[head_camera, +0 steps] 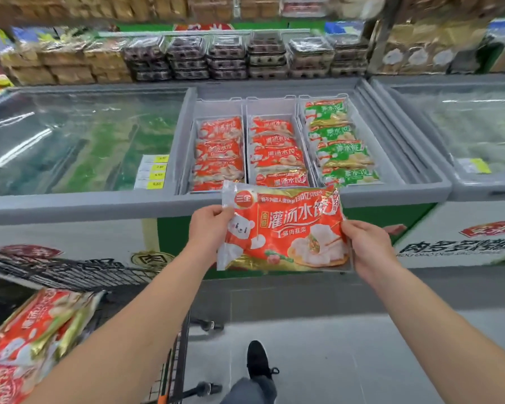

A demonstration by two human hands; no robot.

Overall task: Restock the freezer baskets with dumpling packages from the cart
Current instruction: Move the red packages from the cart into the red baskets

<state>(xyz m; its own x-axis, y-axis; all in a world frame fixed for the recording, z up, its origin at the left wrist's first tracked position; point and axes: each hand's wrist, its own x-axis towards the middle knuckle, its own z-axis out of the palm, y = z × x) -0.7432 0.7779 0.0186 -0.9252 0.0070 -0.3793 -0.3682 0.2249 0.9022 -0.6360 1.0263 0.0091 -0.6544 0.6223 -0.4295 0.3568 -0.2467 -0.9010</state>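
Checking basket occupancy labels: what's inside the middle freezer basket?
The middle basket holds red dumpling packages, overlapping in a row front to back, with bare space at the far end. The held package covers the basket's near edge; anything beneath the top packs is hidden.

Stacked clear trays of eggs line the shelf behind the freezer; wrapped pale boxes sit to their left; yellow price tags lie under the closed glass lid; a black shoe stands on the grey floor.
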